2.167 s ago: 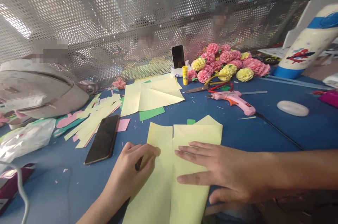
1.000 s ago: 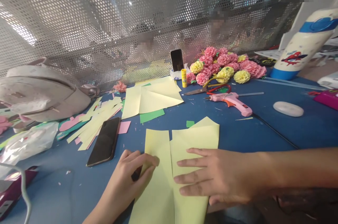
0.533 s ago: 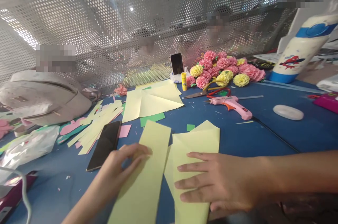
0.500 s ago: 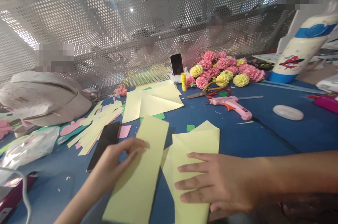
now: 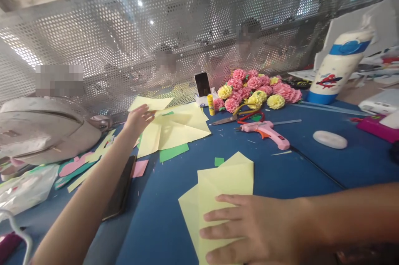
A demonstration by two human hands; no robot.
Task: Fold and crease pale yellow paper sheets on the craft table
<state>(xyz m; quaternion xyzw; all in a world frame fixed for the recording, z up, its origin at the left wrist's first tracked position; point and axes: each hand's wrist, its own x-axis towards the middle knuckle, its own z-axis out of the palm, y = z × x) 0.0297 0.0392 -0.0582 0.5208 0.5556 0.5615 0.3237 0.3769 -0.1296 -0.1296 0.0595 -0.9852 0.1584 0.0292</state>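
We note left hand, left of centre, holding a yellow sheet over the yellow pile; right hand, spread flat, on folded paper, bottom centre. Slack left grip, we judge, could drop the sheet askew.

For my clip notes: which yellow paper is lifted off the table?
The yellow piece in the left hand, held above the yellow sheets. Those sheets and the yellow paper under the right hand lie on the table instead.
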